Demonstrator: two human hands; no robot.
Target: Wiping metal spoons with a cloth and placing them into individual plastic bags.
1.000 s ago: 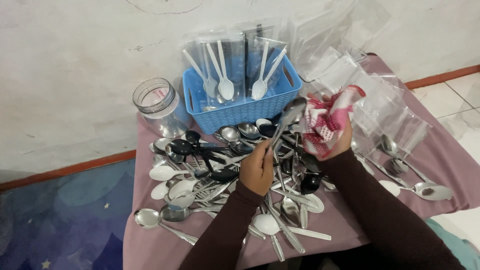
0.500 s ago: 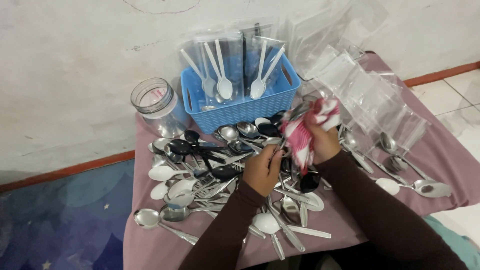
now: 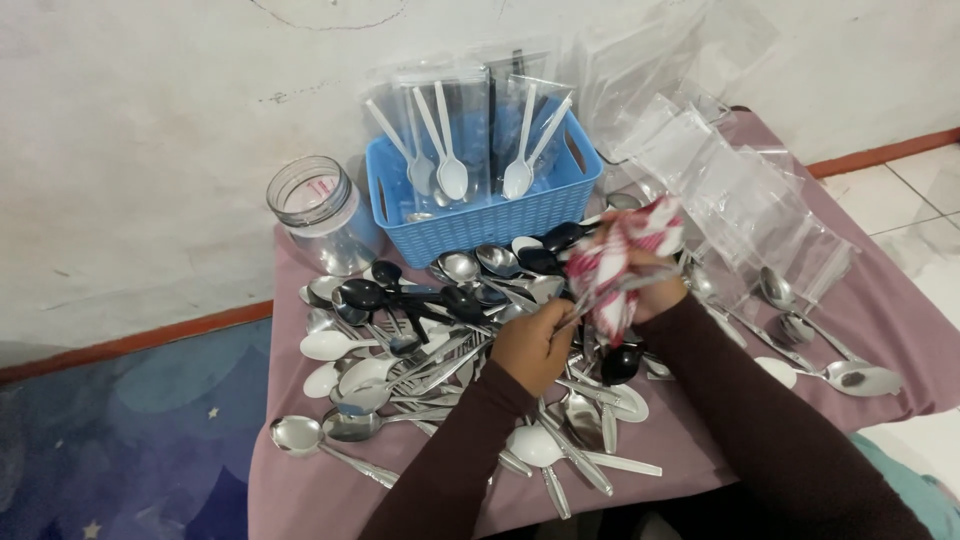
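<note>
My left hand (image 3: 533,343) grips the handle end of a metal spoon (image 3: 600,297) above a heap of spoons. My right hand (image 3: 655,288) is closed on a red and white cloth (image 3: 618,262) that wraps around the spoon's other end. Both hands hover over the middle of a small table covered in a mauve cloth (image 3: 900,330). The spoon's bowl is hidden inside the cloth.
Several metal, white and black spoons (image 3: 420,350) lie piled on the table. A blue basket (image 3: 475,215) at the back holds bagged white spoons. A clear jar (image 3: 320,215) stands to its left. Clear plastic bags (image 3: 740,190) lie at the right, with more metal spoons (image 3: 825,350) beside them.
The cloth in my right hand has moved left and down onto the spoon that my left hand holds. The two hands have come closer together.
</note>
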